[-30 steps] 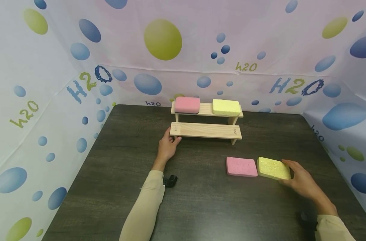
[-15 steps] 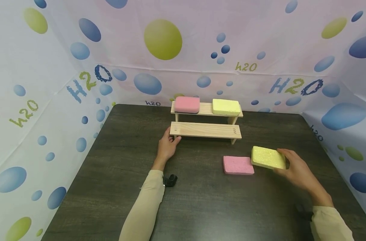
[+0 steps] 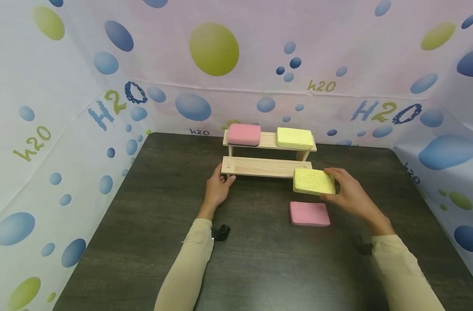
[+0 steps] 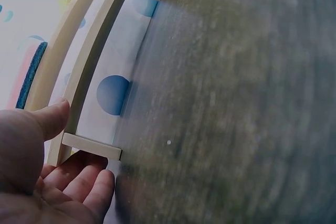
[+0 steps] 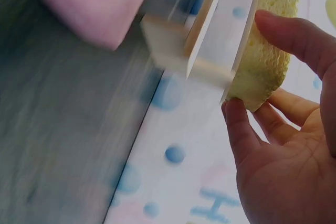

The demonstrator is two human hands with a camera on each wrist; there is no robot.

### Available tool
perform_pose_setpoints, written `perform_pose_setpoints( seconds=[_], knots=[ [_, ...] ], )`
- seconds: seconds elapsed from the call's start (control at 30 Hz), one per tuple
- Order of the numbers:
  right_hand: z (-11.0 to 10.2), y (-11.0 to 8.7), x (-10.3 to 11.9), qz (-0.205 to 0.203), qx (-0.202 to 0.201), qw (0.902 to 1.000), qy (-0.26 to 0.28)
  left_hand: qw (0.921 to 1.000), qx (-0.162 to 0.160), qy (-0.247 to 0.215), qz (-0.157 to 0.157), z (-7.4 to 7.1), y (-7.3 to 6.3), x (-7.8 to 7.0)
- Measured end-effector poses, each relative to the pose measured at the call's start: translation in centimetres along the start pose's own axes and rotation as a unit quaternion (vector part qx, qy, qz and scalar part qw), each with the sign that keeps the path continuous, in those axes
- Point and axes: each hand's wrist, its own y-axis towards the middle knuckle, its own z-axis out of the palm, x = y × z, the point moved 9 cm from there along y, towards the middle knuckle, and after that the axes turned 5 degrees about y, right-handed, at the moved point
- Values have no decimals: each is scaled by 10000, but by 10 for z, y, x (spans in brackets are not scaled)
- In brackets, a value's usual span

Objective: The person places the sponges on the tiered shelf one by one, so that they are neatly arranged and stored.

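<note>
The person's right hand (image 3: 349,194) pinches a yellow sponge (image 3: 313,181) between thumb and fingers, gripping its three o'clock end. In the head view the sponge overlaps the four o'clock corner of the lower shelf on a two-tier wooden stand (image 3: 260,166) (whether it touches the board, I cannot tell). The left hand (image 3: 217,188), over at nine o'clock from that sponge, holds the near end of the lower shelf, thumb on one side and fingers round by the leg.

At six o'clock from the held sponge, a pink sponge (image 3: 309,214) lies flat on the dark wood-grain tabletop (image 3: 260,268). The upper shelf carries a second yellow sponge (image 3: 295,138) at eleven o'clock and a pink scouring sponge (image 3: 244,134), dark blue pad downward, at ten.
</note>
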Motion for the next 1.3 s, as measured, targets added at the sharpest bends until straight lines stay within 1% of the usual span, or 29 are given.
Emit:
perform_pose_setpoints(
  seconds=[0.13, 0.27, 0.47, 0.6, 0.73, 1.0, 1.3],
  knots=[
    [12, 20, 20, -259, 110, 9995, 120, 9999, 92, -88, -67, 2, 0, 2],
    [25, 38, 36, -486, 176, 9984, 219, 9999, 70, -60, -68, 2, 1, 2],
    [43, 61, 54, -547, 262, 9975, 357, 10000, 44, -7, -69, 2, 2, 4],
    [53, 77, 68, -626, 238, 9969, 410, 10000, 27, -34, -58, 1, 1, 4],
    [62, 90, 80, -667, 197, 9967, 424, 10000, 42, -65, 27, 1, 2, 1],
    [84, 109, 94, -747, 340, 9957, 441, 9999, 56, -155, -44, 2, 2, 6],
    [98, 123, 102, -728, 357, 9962, 329, 9999, 3, -104, -15, 1, 2, 5]
  ],
)
